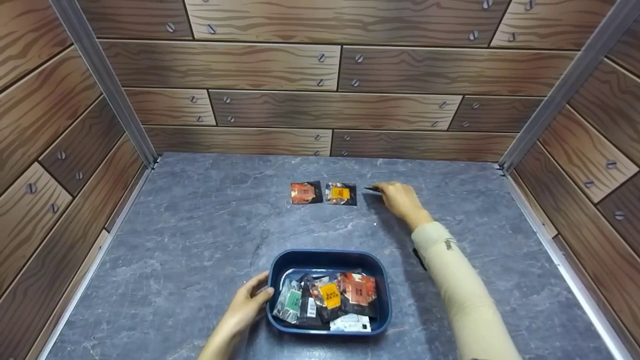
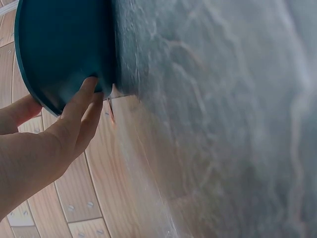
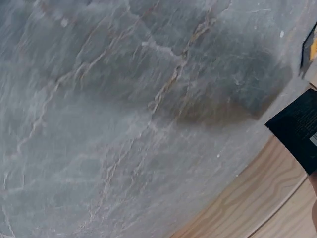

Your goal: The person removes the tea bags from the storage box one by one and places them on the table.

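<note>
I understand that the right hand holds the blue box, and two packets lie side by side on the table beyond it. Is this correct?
Wrong hand: the head view shows the left hand holding the blue box. The rest of your statement stands.

Soft shadows cross the brightly lit tabletop [image 1: 320, 230], blurred in wrist views

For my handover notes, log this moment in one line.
Left hand: grips blue bin; bin: packets inside; Right hand: holds dark packet; grey table: red-label packet beside yellow-label packet.
</note>
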`<state>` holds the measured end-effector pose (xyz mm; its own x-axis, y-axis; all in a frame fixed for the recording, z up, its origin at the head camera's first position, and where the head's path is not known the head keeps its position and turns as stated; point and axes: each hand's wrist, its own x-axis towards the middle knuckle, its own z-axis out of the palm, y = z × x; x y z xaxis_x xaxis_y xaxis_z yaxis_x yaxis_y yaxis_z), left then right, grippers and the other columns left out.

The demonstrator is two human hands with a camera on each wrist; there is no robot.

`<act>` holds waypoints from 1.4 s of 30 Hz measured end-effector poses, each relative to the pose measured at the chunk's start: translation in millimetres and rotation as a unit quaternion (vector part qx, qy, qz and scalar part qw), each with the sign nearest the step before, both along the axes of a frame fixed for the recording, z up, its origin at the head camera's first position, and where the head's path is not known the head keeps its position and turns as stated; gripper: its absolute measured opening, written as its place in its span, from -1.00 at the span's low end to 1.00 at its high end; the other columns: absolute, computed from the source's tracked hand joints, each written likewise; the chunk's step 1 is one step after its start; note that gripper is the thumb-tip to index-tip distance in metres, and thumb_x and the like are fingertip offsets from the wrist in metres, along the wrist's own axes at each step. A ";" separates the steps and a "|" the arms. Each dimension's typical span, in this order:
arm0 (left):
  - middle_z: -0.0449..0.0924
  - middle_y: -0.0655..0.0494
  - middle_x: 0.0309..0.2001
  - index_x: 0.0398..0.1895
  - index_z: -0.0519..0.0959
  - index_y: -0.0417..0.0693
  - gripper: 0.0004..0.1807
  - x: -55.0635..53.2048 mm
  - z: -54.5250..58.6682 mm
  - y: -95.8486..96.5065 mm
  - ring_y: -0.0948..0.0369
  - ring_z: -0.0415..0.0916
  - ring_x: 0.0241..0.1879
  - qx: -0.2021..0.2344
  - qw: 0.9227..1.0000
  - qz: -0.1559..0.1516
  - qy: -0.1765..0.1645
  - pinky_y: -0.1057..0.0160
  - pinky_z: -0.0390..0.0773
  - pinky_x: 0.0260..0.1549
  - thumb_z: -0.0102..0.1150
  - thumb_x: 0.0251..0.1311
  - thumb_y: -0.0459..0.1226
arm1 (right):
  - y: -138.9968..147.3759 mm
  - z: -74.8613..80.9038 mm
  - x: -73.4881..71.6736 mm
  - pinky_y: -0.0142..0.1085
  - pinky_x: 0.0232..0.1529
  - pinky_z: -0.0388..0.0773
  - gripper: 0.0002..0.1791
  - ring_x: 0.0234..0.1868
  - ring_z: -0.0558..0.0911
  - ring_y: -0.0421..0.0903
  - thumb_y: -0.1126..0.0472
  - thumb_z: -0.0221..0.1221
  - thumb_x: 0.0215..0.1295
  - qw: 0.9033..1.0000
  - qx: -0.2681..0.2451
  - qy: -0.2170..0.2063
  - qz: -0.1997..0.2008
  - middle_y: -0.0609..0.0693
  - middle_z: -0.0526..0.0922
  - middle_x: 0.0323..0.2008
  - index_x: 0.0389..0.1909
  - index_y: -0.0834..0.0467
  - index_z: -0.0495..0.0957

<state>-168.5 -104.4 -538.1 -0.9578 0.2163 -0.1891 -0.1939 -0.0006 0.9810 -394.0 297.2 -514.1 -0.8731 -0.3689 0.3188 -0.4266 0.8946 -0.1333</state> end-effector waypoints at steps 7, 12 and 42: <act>0.17 -0.51 0.36 0.41 0.11 -0.52 -0.41 2.7 0.0 0.4 -0.15 0.42 0.20 0.016 1.000 -0.005 -0.007 0.01 0.58 0.07 -0.03 0.41 -0.40 | -6.8 -14.7 -2.5 0.18 -0.35 0.61 -0.80 -0.31 0.67 0.28 0.30 0.15 0.36 0.999 0.029 -0.001 -0.019 0.26 0.72 -0.29 -0.09 0.18 0.69; 0.17 -0.50 0.36 0.41 0.12 -0.51 -0.41 2.4 0.6 1.2 -0.19 0.41 0.21 0.010 1.000 -0.003 -0.005 -0.01 0.57 0.08 -0.03 0.41 -0.41 | -9.1 -20.2 -0.8 0.20 -0.32 0.60 -0.77 -0.27 0.65 0.32 0.30 0.20 0.33 0.999 0.035 -0.036 -0.013 0.27 0.71 -0.24 -0.01 0.16 0.64; 0.17 -0.52 0.35 0.41 0.13 -0.52 -0.42 0.1 -0.2 0.0 -0.26 0.38 0.22 -0.005 1.000 0.003 0.000 -0.07 0.56 0.08 -0.02 0.41 -0.42 | -25.3 13.7 62.8 0.11 0.12 0.52 -0.61 0.03 0.62 0.18 0.37 0.32 0.18 0.990 0.014 0.043 0.133 0.19 0.68 0.00 0.06 0.24 0.60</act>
